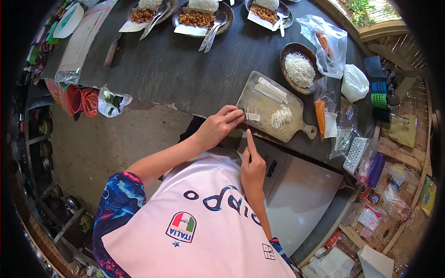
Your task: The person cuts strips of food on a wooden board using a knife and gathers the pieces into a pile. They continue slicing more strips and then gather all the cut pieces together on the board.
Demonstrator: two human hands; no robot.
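Observation:
My left hand is closed with its fingertips on a small stack of cut white vegetable at the left side of a wooden cutting board. My right hand grips a knife, its index finger stretched along the top. The thin blade is seen nearly edge-on beside the left fingertips, and the handle is hidden in the palm. Fine white shreds lie heaped on the board's right half. Larger white vegetable pieces rest near its far edge.
A brown bowl of white shreds stands beyond the board. To the right lie bagged carrots and a white plastic bag. Plates of rice and brown food line the table's far side. Another knife lies at the left.

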